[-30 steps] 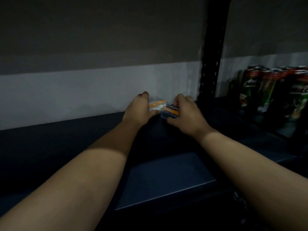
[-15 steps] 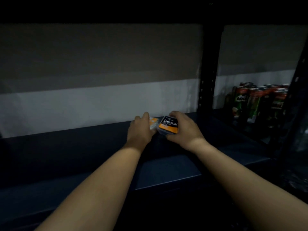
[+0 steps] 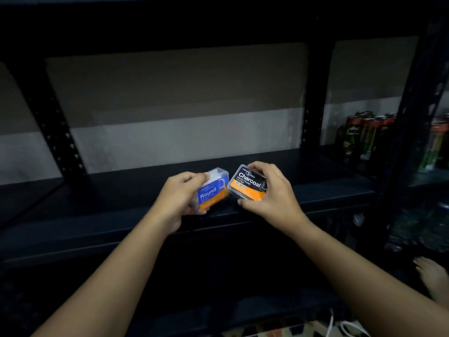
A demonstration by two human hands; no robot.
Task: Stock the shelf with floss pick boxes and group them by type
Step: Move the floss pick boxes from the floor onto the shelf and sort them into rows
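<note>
My left hand [image 3: 181,198] grips a clear floss pick box with a blue and orange label reading "Round" [image 3: 211,190]. My right hand [image 3: 272,195] grips a second box, black and orange, labelled "Charcoal" [image 3: 247,183]. Both boxes are tilted toward me, side by side and nearly touching, held just above the front edge of the dark shelf [image 3: 328,188]. No other floss pick box shows on this shelf.
A black upright post [image 3: 313,100] divides this bay from the right bay, where several green drink cans [image 3: 364,135] stand. Another perforated post [image 3: 53,127] rises at the left. A bare foot [image 3: 435,276] and white cables [image 3: 345,327] lie on the floor below.
Both hands have drawn the two boxes back from the rear of the shelf toward its front edge and tilted the labels up toward me. The camera has pulled back.
</note>
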